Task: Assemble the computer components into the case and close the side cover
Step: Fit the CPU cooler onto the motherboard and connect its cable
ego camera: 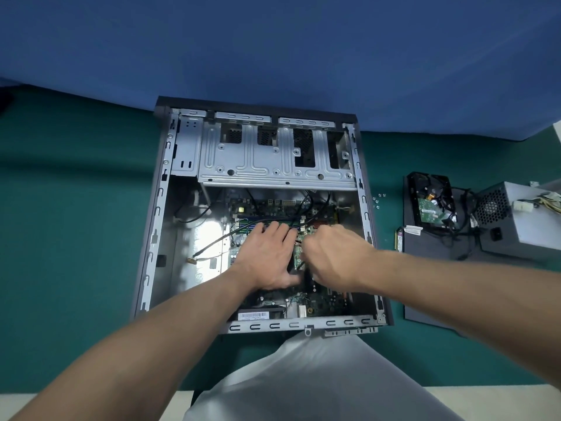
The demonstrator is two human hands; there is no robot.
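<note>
Item: open computer case (158, 208), 1, lying flat on green table (76, 208), open side up.

Contents: motherboard (315, 302), 1, seated on the case floor; drive cage (261, 159), 1, empty, at the far end; loose black cables across the board.

Hands: 2, both inside the case over the board's middle.
- Left hand (267, 253): fingers straight and spread, pressing flat on the board.
- Right hand (334, 253): knuckles up, fingers curled under; whether they pinch anything cannot be told.

Key relation: small green card (299, 253), 1, shows in the gap between the 2 hands, long axis running away from the person. It lies just left of the right hand's curled fingers, so that hand is judged nearer for seating it.

Outside the case, to the right: side cover (434, 287), 1, flat on the table; hard drive (431, 205), 1, on it; power supply (522, 226), 1; screws (378, 200), a small cluster, too small to count.
</note>
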